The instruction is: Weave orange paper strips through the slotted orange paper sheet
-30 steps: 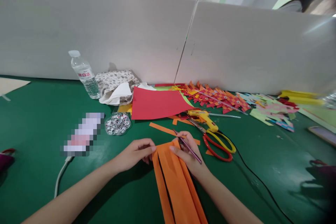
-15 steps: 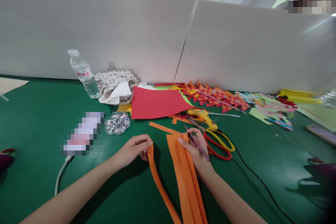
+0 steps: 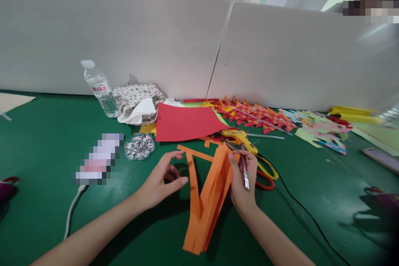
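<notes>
My right hand (image 3: 245, 178) is closed on a bundle of orange paper strips (image 3: 215, 191), pinched near its upper end. A slim purple pen-like tool (image 3: 244, 166) with a silvery end is tucked in the same hand; its exact kind is unclear. One loose orange strip (image 3: 193, 178) splays leftward from the bundle, joined to it lower down. Beside that strip's top, my left hand (image 3: 165, 178) is open, thumb and forefinger apart, holding nothing. Behind my right hand lie scissors (image 3: 268, 170) with red and yellow handles, partly hidden.
A yellow glue gun (image 3: 241, 138) with a black cord lies beyond the scissors. Red paper (image 3: 190, 122), a box of googly eyes (image 3: 140, 146), a phone (image 3: 101, 158) and a water bottle (image 3: 99, 87) are on the green table. Woven paper fish (image 3: 255, 114) lie by the partition (image 3: 124, 37).
My left hand has let go of the orange strip and spread its fingers. The bundle has swung its lower end leftward and its top upward in my right hand. The purple tool has turned.
</notes>
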A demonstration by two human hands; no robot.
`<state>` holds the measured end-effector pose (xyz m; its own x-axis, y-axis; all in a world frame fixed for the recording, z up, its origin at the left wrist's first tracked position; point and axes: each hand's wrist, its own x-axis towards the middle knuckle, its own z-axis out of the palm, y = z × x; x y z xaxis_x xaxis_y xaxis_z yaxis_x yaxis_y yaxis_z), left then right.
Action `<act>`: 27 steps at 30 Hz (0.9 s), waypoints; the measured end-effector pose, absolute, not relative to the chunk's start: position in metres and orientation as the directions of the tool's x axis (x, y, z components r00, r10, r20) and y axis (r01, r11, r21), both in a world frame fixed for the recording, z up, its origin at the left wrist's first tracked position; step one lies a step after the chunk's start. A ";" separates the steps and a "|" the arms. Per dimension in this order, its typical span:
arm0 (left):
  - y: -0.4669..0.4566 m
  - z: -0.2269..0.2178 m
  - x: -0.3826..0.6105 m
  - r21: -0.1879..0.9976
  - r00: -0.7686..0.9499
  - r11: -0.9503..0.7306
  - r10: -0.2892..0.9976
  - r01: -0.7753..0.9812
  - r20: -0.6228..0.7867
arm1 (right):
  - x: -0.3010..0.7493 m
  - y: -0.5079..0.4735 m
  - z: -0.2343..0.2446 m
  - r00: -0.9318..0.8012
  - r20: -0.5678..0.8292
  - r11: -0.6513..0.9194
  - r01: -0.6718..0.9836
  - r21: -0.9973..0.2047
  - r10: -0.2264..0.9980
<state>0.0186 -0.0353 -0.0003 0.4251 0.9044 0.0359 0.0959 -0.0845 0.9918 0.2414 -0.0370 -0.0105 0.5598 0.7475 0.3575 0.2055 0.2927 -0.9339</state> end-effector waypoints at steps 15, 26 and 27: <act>-0.059 0.005 0.024 0.871 0.706 -0.342 0.708 0.352 -0.007 | 0.237 -0.043 -0.001 0.547 0.324 0.286 0.156 -0.946 0.772; -0.054 0.004 0.023 0.887 0.590 -0.420 0.771 0.190 0.238 | 0.239 -0.043 -0.011 0.454 0.228 0.343 -0.190 -0.920 0.862; -0.055 0.004 0.023 0.874 0.581 -0.452 0.765 0.176 0.278 | 0.239 -0.042 -0.013 0.445 0.212 0.336 -0.219 -0.916 0.870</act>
<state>0.0231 -0.0547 0.0036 0.5807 0.7650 0.2785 0.1762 -0.4521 0.8744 0.2393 -0.0421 -0.0133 0.4450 0.8699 0.2124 -0.2194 0.3359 -0.9160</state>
